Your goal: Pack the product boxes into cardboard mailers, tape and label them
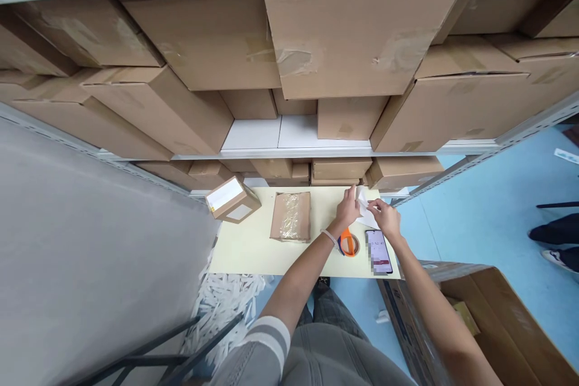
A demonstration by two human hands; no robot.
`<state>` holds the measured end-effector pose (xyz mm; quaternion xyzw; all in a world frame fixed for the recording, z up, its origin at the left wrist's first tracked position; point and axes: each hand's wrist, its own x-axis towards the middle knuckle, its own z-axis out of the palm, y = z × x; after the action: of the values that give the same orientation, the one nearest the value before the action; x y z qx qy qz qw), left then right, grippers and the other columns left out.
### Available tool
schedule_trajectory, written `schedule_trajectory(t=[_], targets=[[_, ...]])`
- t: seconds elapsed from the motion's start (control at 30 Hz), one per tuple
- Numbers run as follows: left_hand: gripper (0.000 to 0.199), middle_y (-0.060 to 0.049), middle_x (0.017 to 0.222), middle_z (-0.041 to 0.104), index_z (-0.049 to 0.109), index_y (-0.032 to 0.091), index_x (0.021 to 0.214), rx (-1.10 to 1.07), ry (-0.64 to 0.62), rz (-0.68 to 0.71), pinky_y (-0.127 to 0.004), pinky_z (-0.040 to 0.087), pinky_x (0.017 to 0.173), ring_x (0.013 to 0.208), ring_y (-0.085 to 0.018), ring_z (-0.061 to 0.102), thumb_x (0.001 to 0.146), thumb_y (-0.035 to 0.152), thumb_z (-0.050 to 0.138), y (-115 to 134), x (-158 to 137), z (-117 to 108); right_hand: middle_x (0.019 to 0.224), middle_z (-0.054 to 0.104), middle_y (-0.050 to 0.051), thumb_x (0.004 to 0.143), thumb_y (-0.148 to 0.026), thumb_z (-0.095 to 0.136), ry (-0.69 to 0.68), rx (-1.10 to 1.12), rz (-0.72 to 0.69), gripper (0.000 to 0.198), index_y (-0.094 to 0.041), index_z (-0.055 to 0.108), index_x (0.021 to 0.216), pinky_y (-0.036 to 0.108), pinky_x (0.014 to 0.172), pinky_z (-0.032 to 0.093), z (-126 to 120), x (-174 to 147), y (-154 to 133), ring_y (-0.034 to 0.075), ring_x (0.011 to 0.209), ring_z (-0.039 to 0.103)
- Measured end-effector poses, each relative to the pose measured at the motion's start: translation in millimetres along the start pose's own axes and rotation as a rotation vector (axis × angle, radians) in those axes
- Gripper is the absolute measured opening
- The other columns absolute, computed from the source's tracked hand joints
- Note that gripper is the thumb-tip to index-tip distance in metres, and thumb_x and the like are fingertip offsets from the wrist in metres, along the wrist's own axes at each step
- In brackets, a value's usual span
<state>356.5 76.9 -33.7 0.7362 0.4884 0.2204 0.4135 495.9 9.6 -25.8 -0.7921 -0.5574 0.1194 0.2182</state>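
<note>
At the far right of the small table, white paper (363,200) lies between my two hands, partly lifted. My left hand (347,207) holds its left side, with the thumb hidden. The fingers of my right hand (384,217) are pinched together on its right part. Below my left hand lies an orange and blue tape dispenser (347,243) with a roll of tape. Just under my right hand is a phone (379,251), its screen lit. A taped cardboard box (291,217) sits left of my left forearm.
A small box with white labels (233,199) stands tilted at the table's (257,259) left end. Cardboard boxes (362,30) fill the shelves ahead, one jutting out. A large open carton (497,313) stands at right, paper strips (230,307) lie at lower left, and another person's legs (556,235) show at far right.
</note>
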Motion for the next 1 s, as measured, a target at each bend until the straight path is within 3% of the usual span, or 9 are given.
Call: schedule_trajectory(t=[0.1, 0.17, 0.27, 0.33, 0.43, 0.5, 0.63, 0.8, 1.0], targets=[[0.072, -0.011, 0.156, 0.036, 0.035, 0.025, 0.150, 0.313, 0.010, 0.223, -0.043, 0.026, 0.120, 0.138, -0.026, 0.042, 0.084, 0.005, 0.055, 10, -4, -11, 0.110, 0.074, 0.003, 0.095, -0.027, 0.044, -0.060, -0.058, -0.149, 0.028, -0.026, 0.071, 0.099, 0.033, 0.085, 0.044, -11, 2, -8, 0.023, 0.096, 0.066], [0.056, -0.011, 0.149, 0.047, 0.049, 0.024, 0.141, 0.343, -0.021, 0.277, -0.043, 0.020, 0.122, 0.139, -0.025, 0.041, 0.087, 0.008, 0.054, 15, -4, -13, 0.112, 0.074, 0.005, 0.095, -0.021, 0.041, -0.106, -0.080, -0.308, 0.033, -0.026, 0.072, 0.103, 0.039, 0.101, 0.038, -19, 6, -16, 0.024, 0.111, 0.061], [0.032, -0.011, 0.124, 0.067, 0.066, 0.023, 0.121, -0.061, 0.072, 0.011, -0.042, 0.035, 0.114, 0.124, -0.026, 0.057, 0.092, 0.021, 0.053, 17, -3, -13, 0.122, 0.069, 0.005, 0.095, -0.022, 0.040, -0.065, -0.051, -0.408, 0.036, -0.027, 0.067, 0.118, 0.045, 0.113, 0.026, -27, 14, -24, 0.026, 0.128, 0.050], [0.025, -0.011, 0.111, 0.072, 0.070, 0.021, 0.112, -0.410, 0.178, -0.191, -0.042, 0.044, 0.104, 0.114, -0.028, 0.063, 0.092, 0.031, 0.057, 15, -2, -14, 0.134, 0.062, 0.008, 0.095, -0.030, 0.043, 0.062, 0.026, -0.310, 0.041, -0.024, 0.057, 0.133, 0.046, 0.112, 0.028, -28, 21, -25, 0.028, 0.131, 0.047], [0.036, -0.012, 0.104, 0.073, 0.067, 0.015, 0.114, -0.676, 0.222, -0.263, -0.039, 0.052, 0.093, 0.105, -0.027, 0.067, 0.094, 0.042, 0.054, 13, -4, -20, 0.138, 0.058, 0.014, 0.092, -0.042, 0.048, 0.117, 0.228, -0.166, 0.054, -0.018, 0.047, 0.141, 0.045, 0.106, 0.036, -20, 33, -25, 0.030, 0.127, 0.050], [0.042, -0.014, 0.111, 0.072, 0.062, 0.013, 0.120, -0.910, 0.228, -0.241, -0.037, 0.053, 0.092, 0.105, -0.025, 0.068, 0.093, 0.044, 0.055, 14, -7, -26, 0.127, 0.065, 0.014, 0.088, -0.048, 0.053, -0.025, 0.401, -0.154, 0.054, -0.017, 0.055, 0.133, 0.043, 0.101, 0.042, -12, 38, -26, 0.029, 0.117, 0.057], [0.044, -0.017, 0.119, 0.069, 0.061, 0.012, 0.114, -1.337, 0.257, -0.285, -0.039, 0.053, 0.095, 0.107, -0.026, 0.069, 0.087, 0.046, 0.065, 16, -13, -42, 0.092, 0.074, 0.007, 0.076, -0.064, 0.060, -0.244, 0.652, -0.114, 0.050, -0.018, 0.071, 0.092, 0.033, 0.079, 0.050, 0, 40, -33, 0.023, 0.087, 0.065], [0.044, -0.019, 0.117, 0.070, 0.062, 0.013, 0.106, -1.380, 0.405, -0.364, -0.042, 0.051, 0.101, 0.112, -0.027, 0.067, 0.081, 0.047, 0.073, 15, -11, -63, 0.078, 0.072, 0.006, 0.068, -0.072, 0.062, -0.223, 0.710, -0.092, 0.060, -0.015, 0.072, 0.080, 0.028, 0.061, 0.048, 0, 40, -39, 0.019, 0.069, 0.062], [0.055, -0.018, 0.118, 0.070, 0.063, 0.016, 0.116, -1.284, 0.419, -0.321, -0.053, 0.052, 0.099, 0.118, -0.033, 0.063, 0.082, 0.058, 0.066, 22, -11, -75, 0.081, 0.071, 0.007, 0.064, -0.068, 0.066, -0.089, 0.692, -0.114, 0.053, -0.016, 0.073, 0.073, 0.030, 0.069, 0.048, -2, 55, -47, 0.020, 0.075, 0.062]])
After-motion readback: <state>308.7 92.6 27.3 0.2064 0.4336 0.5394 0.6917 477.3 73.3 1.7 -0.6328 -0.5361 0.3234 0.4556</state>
